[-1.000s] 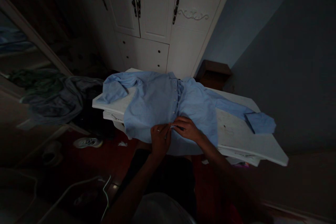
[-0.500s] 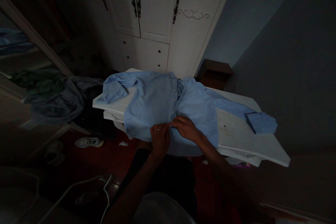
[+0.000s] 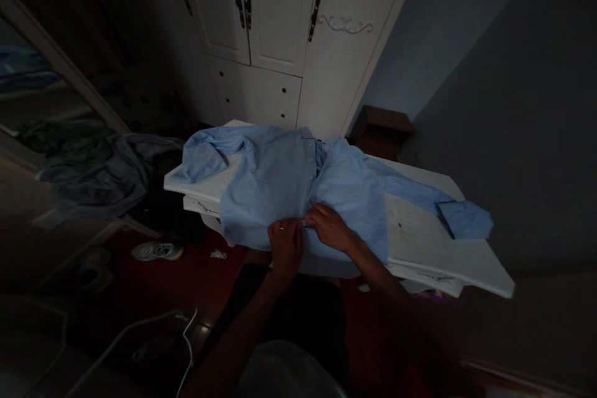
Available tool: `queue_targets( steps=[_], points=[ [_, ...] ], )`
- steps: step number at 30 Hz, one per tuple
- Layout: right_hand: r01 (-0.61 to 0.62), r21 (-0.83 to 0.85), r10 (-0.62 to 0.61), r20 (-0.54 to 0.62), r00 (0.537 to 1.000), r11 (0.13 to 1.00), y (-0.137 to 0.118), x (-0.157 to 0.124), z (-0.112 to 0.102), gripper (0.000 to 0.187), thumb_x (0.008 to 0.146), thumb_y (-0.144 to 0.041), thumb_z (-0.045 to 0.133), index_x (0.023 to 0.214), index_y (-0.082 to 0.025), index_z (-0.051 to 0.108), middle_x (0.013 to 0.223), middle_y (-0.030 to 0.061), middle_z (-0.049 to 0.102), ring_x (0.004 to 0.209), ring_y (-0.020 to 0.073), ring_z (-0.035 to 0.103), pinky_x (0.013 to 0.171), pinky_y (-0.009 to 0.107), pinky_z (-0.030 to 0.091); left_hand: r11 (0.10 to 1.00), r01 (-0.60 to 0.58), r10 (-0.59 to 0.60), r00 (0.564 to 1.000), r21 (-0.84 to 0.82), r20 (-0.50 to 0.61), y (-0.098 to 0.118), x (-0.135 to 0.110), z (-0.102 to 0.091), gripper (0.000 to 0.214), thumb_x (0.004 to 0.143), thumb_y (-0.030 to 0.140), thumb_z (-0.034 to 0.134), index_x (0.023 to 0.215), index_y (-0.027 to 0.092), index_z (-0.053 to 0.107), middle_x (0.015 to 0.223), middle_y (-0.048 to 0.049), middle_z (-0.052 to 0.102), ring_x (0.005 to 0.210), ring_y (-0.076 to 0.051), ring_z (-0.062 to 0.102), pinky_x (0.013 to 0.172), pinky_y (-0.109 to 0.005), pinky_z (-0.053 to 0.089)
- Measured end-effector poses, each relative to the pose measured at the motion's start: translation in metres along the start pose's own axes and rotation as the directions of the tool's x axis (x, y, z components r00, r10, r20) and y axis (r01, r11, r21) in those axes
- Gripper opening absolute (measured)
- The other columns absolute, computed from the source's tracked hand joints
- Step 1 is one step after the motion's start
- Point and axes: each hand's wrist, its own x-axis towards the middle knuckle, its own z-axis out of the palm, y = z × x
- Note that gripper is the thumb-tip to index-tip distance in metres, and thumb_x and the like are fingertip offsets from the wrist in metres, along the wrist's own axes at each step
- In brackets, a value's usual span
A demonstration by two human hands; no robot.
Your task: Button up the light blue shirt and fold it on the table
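A light blue button-up shirt (image 3: 280, 180) lies spread front-up on a white board (image 3: 433, 242), its sleeves stretched out to the left and right. My left hand (image 3: 285, 249), with a ring on one finger, pinches the left edge of the shirt's front opening near the hem. My right hand (image 3: 331, 228) pinches the right edge at the same spot. The fingertips of both hands meet at the row of small white buttons.
A white wardrobe (image 3: 280, 25) with dark handles stands behind the board. A brown stool or small table (image 3: 382, 130) sits at its right. A heap of grey and green clothes (image 3: 93, 168) lies at left. A white shoe (image 3: 152, 252) and a cable (image 3: 153, 323) lie on the dark red floor.
Both hands stay at the lower shirt front with only slight finger movement. The view has shifted a little.
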Motion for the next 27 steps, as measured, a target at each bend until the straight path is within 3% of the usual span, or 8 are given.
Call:
queue_targets(
  steps=[6,11,20,27],
  points=[
    [-0.006,-0.045,0.007,0.011,1.000,0.999,0.000,0.000,0.001,0.018,0.091,-0.008,0.045,0.088,-0.019,0.058,0.085,0.0069,0.059,0.081,0.0209,0.053,0.076,0.035,0.046,0.999,0.019,-0.018,0.999,-0.032,0.041,0.007,0.006,-0.009,0.020,0.095,0.018,0.044,0.097,0.020,0.063,0.094,-0.0072,0.069,0.090,-0.023,0.058,0.083,-0.041,0.038],
    [0.012,-0.056,-0.011,0.016,1.000,0.998,0.000,0.000,0.001,0.017,0.091,-0.009,0.045,0.086,-0.019,0.058,0.084,0.0072,0.059,0.080,0.0210,0.054,0.075,0.035,0.046,0.995,0.012,-0.008,0.999,-0.098,0.045,0.003,0.005,-0.012,0.015,0.091,0.029,0.056,0.100,0.021,0.064,0.099,-0.0059,0.070,0.096,-0.023,0.059,0.087,-0.041,0.040],
    [0.137,-0.016,-0.138,-0.131,0.982,0.990,0.003,-0.007,0.001,0.022,0.094,-0.011,0.044,0.089,-0.021,0.064,0.085,0.0049,0.062,0.078,0.0178,0.056,0.074,0.032,0.046,0.985,-0.081,0.057,0.987,-0.155,-0.148,-0.015,-0.006,0.000,0.013,0.089,0.023,0.060,0.098,0.023,0.069,0.095,-0.0048,0.068,0.092,-0.019,0.060,0.084,-0.037,0.048],
    [0.150,0.031,-0.144,-0.138,0.980,0.988,0.003,-0.006,-0.001,0.023,0.095,-0.014,0.046,0.095,-0.022,0.068,0.088,0.0046,0.064,0.082,0.0166,0.058,0.075,0.031,0.047,0.962,-0.243,0.203,0.941,-0.123,-0.272,-0.025,-0.005,0.000,0.007,0.087,0.021,0.064,0.092,0.021,0.068,0.087,-0.0036,0.066,0.084,-0.017,0.060,0.075,-0.032,0.050]
  ],
)
